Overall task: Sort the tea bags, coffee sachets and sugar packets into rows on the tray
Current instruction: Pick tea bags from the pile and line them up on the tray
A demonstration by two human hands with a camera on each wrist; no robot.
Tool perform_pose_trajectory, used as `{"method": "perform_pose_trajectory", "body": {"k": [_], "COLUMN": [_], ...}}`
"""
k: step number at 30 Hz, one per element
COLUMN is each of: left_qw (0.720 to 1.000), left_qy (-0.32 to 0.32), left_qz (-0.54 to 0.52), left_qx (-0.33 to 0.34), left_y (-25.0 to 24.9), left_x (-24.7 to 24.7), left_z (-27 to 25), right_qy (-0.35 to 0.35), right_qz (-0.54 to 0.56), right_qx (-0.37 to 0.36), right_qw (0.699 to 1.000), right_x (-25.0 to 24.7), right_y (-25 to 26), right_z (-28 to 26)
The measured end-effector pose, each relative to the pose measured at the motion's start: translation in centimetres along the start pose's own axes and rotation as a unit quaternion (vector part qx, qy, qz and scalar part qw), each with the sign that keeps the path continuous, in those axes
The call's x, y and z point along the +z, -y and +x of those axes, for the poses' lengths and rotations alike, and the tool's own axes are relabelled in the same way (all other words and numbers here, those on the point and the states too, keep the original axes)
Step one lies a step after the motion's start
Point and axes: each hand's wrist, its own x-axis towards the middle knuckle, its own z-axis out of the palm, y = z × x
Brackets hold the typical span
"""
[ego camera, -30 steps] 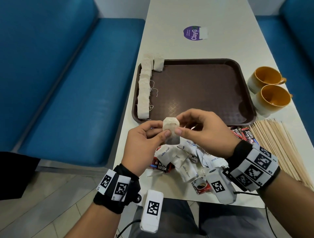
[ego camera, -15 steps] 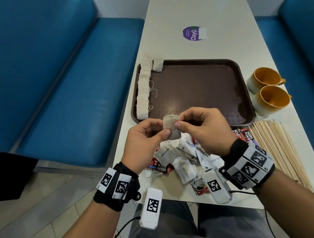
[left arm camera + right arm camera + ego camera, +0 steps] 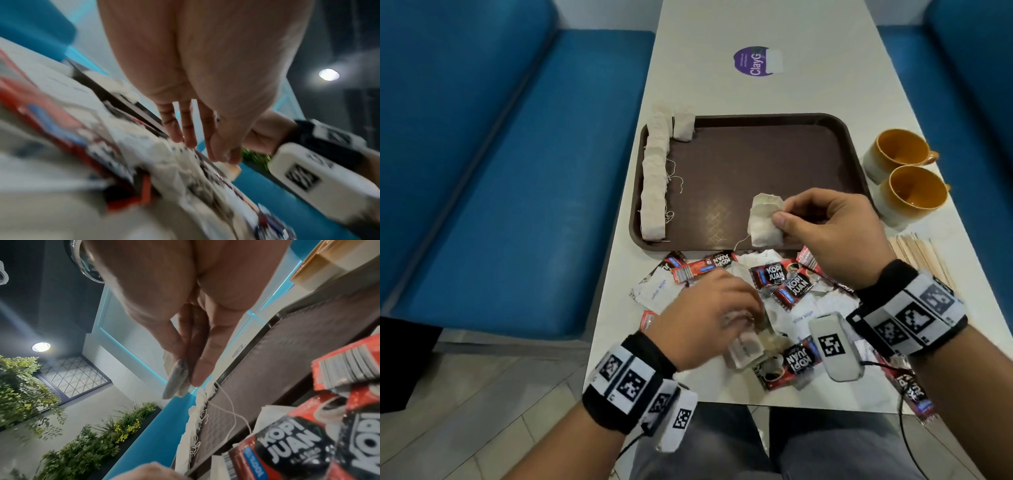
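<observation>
My right hand [image 3: 780,214] pinches a tea bag [image 3: 765,222] between thumb and fingers just above the near edge of the brown tray [image 3: 774,154]; its string hangs down. The right wrist view shows the same tea bag [image 3: 176,382] edge-on in the right hand [image 3: 191,379]. A row of tea bags [image 3: 654,192] lies along the tray's left edge, with one more tea bag [image 3: 684,126] at the far left corner. My left hand [image 3: 743,315] reaches down, blurred, into the loose pile of coffee sachets [image 3: 774,274] and sugar packets [image 3: 659,291]; its fingers [image 3: 185,138] are extended and hold nothing.
Two yellow mugs [image 3: 897,150] [image 3: 914,192] stand right of the tray. Wooden stirrers [image 3: 924,260] lie at the right table edge. A purple sticker [image 3: 755,61] is on the far table. Blue benches [image 3: 517,171] flank the table.
My left hand has let go of the tea bag and dropped to the pile near the table's front. My right hand has carried the tea bag rightward over the tray's near edge.
</observation>
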Motion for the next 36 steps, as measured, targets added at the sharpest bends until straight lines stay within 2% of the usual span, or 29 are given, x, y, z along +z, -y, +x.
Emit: {"method": "perform_pose_trajectory", "body": {"k": [2, 4, 7, 16, 18, 20, 23, 31, 34, 36], "left_qw": [0.997, 0.994, 0.996, 0.99, 0.993, 0.995, 0.984, 0.974, 0.981, 0.988], "left_qy": [0.043, 0.056, 0.012, -0.082, -0.063, -0.002, 0.083, 0.09, 0.074, 0.036], "left_qz": [0.055, 0.088, 0.053, 0.056, 0.05, 0.056, 0.125, 0.189, 0.158, 0.114], "left_qx": [0.019, -0.016, -0.069, -0.098, -0.084, -0.082, -0.095, -0.088, -0.09, -0.096], "left_y": [-0.3, -0.3, 0.1, 0.8, 0.3, -0.6, -1.6, -2.0, -2.2, -2.0], "left_x": [1.1, 1.5, 1.5, 0.7, 0.9, 1.5, 2.5, 3.2, 3.2, 2.9], "left_z": [0.4, 0.5, 0.2, -1.0, -0.5, 0.3, 1.6, 2.7, 2.7, 2.5], "right_qy": [0.001, 0.006, 0.012, 0.022, 0.023, 0.02, 0.021, 0.032, 0.036, 0.037], "right_qz": [-0.014, -0.009, 0.002, -0.017, -0.017, -0.012, -0.014, -0.018, -0.018, -0.018], "right_qx": [-0.007, -0.003, -0.003, 0.007, 0.007, 0.01, 0.011, 0.017, 0.021, 0.018], "right_qw": [1.0, 1.0, 1.0, 1.0, 1.0, 1.0, 1.0, 0.999, 0.999, 0.999], "right_x": [0.1, 0.3, 0.5, 0.4, 0.4, 0.4, 0.2, 0.1, 0.2, 0.2], "right_y": [-0.2, -0.3, -0.3, -0.4, -0.3, -0.2, 0.1, 0.3, 0.4, 0.6], "right_z": [-0.3, -0.5, -0.8, -1.1, -1.2, -1.2, -1.2, -1.1, -1.0, -1.0]}}
